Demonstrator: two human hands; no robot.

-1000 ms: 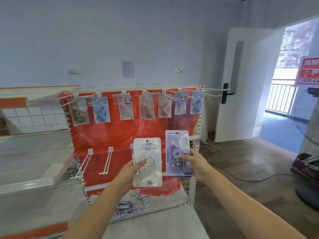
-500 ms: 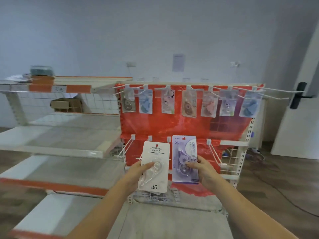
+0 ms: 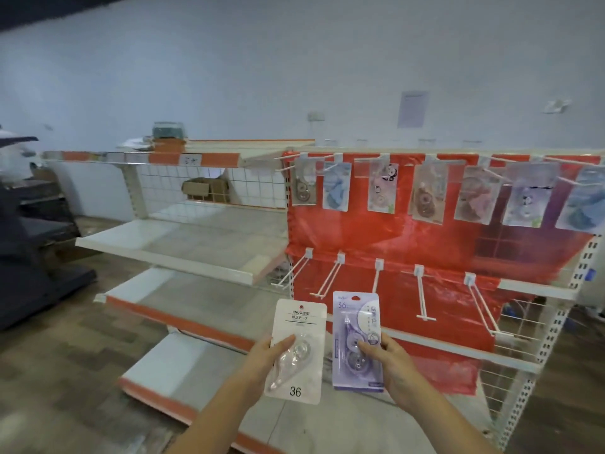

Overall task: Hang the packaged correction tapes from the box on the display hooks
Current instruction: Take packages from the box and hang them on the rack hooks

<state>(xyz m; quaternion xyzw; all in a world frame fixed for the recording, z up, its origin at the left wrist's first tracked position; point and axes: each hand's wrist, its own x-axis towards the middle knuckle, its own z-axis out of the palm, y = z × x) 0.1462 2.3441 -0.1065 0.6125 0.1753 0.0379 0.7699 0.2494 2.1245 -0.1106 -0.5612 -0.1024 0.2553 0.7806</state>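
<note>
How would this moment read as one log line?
left hand: holds white tape pack | right hand: holds purple tape pack | lower hooks: bare

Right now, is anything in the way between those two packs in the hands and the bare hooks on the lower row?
Nothing visible. The white pack and purple pack are held just below the bare lower hooks, with open air between.

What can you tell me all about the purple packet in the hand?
The purple packet is a glossy card with a clear plastic bubble holding a lilac correction tape. "36" is printed near its top. It stands upright, in front of the red display board. The right hand pinches its lower right side; nothing else touches it.
</note>
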